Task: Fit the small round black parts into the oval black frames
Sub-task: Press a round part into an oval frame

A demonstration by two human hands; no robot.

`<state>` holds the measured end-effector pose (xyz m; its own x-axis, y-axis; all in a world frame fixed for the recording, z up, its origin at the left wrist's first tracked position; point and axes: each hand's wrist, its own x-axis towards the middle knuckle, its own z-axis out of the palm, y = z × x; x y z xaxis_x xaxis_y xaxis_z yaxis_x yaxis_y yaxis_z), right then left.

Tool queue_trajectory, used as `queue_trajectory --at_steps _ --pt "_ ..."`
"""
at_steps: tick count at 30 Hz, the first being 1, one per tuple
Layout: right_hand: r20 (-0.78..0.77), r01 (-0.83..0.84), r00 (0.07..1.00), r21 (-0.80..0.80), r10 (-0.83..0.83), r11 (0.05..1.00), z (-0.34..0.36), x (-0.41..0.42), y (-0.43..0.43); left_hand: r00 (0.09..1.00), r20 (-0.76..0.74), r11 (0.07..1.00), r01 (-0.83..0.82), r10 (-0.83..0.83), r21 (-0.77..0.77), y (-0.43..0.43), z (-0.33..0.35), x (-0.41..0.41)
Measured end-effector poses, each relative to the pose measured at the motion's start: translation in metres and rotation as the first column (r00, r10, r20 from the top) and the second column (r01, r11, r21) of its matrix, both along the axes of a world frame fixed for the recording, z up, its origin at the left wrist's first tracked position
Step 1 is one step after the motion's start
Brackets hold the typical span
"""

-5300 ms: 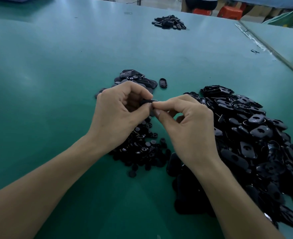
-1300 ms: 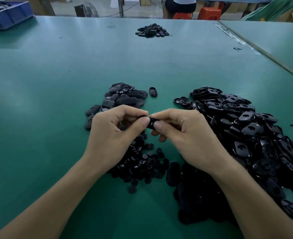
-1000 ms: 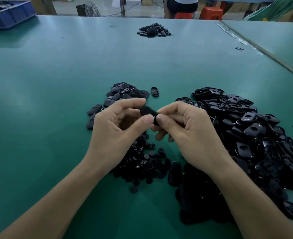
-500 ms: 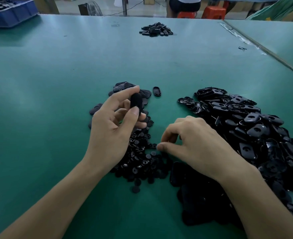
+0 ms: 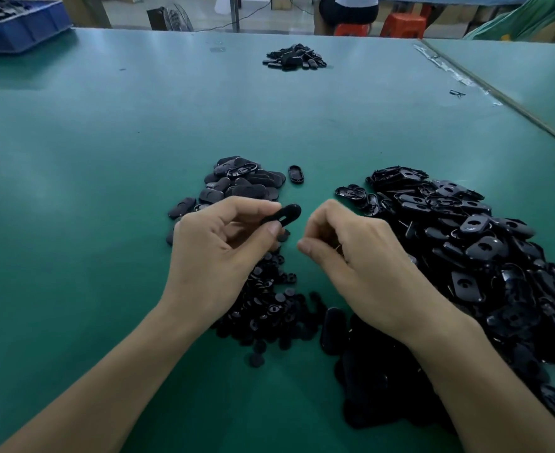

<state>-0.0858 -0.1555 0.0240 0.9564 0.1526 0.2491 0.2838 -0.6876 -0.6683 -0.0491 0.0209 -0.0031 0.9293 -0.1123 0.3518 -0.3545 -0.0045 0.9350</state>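
Beside held frame, round parts, frame heap

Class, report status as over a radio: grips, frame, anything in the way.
Left grip pinches frame over round parts. Right grip curled, apart from frame; contents hidden. Nothing between them.

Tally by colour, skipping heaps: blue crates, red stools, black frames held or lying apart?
Blue plastic crate: 1
Red plastic stools: 2
Held black oval frame, in left hand: 1
Lone black oval frame on green table: 1
Total: 5
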Motion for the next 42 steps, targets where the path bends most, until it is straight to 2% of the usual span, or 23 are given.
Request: queue_trajectory --at_steps 2,7,12,18,27,42 --pt "0.059 0.019 0.998 0.069 -0.023 0.997 0.000 0.000 0.001 1.000 -0.005 1.000 0.007 -0.007 0.023 0.000 0.000 -0.001" --pt "0.183 0.049 0.981 0.108 -0.069 0.993 -0.003 0.001 0.002 1.000 -0.030 0.999 -0.005 0.007 0.040 -0.001 0.001 -0.001" --pt "0.142 0.066 0.984 0.286 -0.110 0.956 -0.006 0.002 0.004 1.000 -0.021 0.999 0.007 -0.006 0.042 -0.004 0.002 -0.004" --pt "0.140 0.072 0.982 0.328 -0.124 0.942 -0.005 0.003 0.006 1.000 -0.003 0.998 0.004 -0.004 0.055 -0.006 0.002 -0.007" --pt "0.060 0.078 0.993 0.336 -0.104 0.939 -0.006 0.001 0.008 1.000 -0.006 0.998 -0.013 0.014 0.061 -0.006 0.000 -0.008" --pt "0.061 0.106 0.990 0.278 -0.127 0.955 -0.009 0.001 0.011 0.999 0.054 0.992 -0.009 0.003 0.125 -0.007 0.001 -0.009"
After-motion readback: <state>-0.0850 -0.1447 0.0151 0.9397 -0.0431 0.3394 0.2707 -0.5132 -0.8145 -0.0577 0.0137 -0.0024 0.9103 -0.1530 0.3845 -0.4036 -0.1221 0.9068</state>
